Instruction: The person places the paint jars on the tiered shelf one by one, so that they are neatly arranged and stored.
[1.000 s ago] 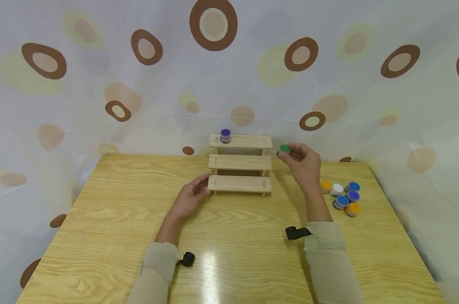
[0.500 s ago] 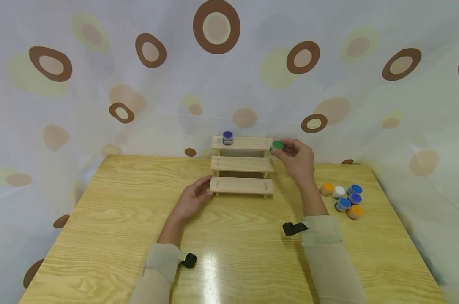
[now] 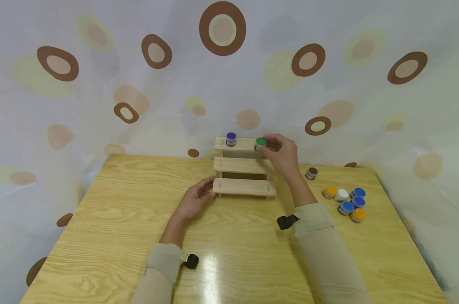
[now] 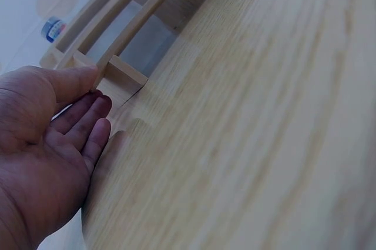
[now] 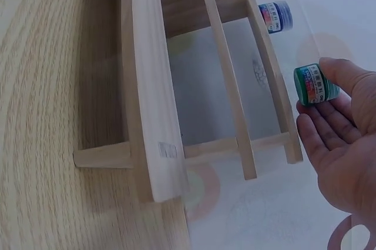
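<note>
In the head view, a three-step wooden display stand (image 3: 244,165) is set against the patterned backdrop. Between thumb and fingers, my right hand (image 3: 284,157) pinches a small green paint jar (image 3: 260,142) at the right part of the top step. The right wrist view shows the labelled green jar (image 5: 315,84) close over that step. A purple-lidded paint jar (image 3: 231,139) stands on the top step's left end. My left hand (image 3: 193,200) is at the bottom step's left end, fingers relaxed; in the left wrist view its thumb (image 4: 76,80) lies right at the step's corner.
On the table's right side, several paint jars are grouped: orange (image 3: 329,192), white (image 3: 341,195), blue (image 3: 345,207) and violet (image 3: 358,202) among them. A dark brown-lidded jar (image 3: 311,173) stands apart behind the right forearm. The wooden table (image 3: 237,249) meets the backdrop behind the stand.
My right hand has carried the green paint jar leftward from beside the stand to over the top step. The brown-lidded jar has come into view behind the forearm. The left hand stays at the stand.
</note>
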Demonstrator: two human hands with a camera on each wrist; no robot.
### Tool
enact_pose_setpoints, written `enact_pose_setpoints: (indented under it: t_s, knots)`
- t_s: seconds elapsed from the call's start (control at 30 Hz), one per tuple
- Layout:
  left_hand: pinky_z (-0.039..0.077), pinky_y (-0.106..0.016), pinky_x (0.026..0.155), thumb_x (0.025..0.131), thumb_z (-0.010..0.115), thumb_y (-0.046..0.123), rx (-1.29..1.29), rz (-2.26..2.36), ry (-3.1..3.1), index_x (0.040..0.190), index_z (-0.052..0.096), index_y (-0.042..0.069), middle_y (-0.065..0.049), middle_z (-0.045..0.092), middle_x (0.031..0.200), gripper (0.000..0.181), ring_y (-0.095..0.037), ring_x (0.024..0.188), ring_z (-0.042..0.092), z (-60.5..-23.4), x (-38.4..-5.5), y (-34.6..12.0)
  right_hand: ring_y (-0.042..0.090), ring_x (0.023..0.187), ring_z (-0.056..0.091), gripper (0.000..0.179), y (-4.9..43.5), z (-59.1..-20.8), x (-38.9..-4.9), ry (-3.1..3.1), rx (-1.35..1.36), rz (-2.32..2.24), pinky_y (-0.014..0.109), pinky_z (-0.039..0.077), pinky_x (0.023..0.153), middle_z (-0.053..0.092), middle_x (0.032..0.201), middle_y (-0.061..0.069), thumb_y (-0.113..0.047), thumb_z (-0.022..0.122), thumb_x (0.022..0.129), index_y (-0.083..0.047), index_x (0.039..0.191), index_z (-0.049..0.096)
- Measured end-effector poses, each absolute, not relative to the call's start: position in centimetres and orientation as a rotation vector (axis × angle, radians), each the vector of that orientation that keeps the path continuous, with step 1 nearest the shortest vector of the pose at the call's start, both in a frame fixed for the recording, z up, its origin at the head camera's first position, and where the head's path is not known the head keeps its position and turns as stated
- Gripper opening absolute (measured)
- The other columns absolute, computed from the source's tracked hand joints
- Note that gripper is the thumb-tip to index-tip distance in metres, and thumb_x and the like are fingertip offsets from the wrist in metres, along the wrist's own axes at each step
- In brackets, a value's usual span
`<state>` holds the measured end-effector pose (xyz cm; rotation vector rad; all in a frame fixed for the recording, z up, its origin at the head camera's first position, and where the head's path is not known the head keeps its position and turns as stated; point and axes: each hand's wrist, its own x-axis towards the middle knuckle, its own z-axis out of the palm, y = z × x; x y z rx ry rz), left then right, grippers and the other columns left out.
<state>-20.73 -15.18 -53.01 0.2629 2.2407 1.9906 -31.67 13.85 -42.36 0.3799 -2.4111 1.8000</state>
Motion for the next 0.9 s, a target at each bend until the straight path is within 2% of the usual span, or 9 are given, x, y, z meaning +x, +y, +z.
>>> enact_pose_setpoints:
  t_s: [0.17,0.43,0.9]
  knots:
    - [0.035,-0.046,0.126,0.108,0.06,0.007,0.264,1.98,2.243,0.163,0.039,0.006,-0.015,0.046,0.163,0.059,-0.029,0.152,0.042,-53.2,-20.8,-15.2,0.039,0.121,0.066,0.043,13.0,-42.5,-31.9,-2.431,0.371,1.796,0.019,0.059,0.092,0.068,0.13,0.028,-0.006,0.078,0.097,0.009,0.135,0.065]
    - [0.037,-0.048,0.125,0.108,0.06,0.006,0.248,1.983,2.258,0.162,0.041,0.006,-0.016,0.048,0.161,0.058,-0.03,0.151,0.044,-53.2,-20.8,-15.1,0.031,0.115,0.07,0.041,11.7,-42.8,-32.4,-2.398,0.422,1.761,0.026,0.06,0.095,0.072,0.123,0.019,-0.016,0.082,0.096,0.002,0.131,0.07]
    - [0.037,-0.047,0.125,0.108,0.061,0.006,0.237,1.997,2.241,0.162,0.041,0.005,-0.017,0.049,0.16,0.057,-0.031,0.15,0.045,-53.0,-20.8,-15.1,0.03,0.111,0.072,0.037,9.9,-43.2,-33.0,-2.325,0.413,1.774,0.025,0.061,0.092,0.074,0.119,0.02,-0.008,0.083,0.093,0.005,0.126,0.07]
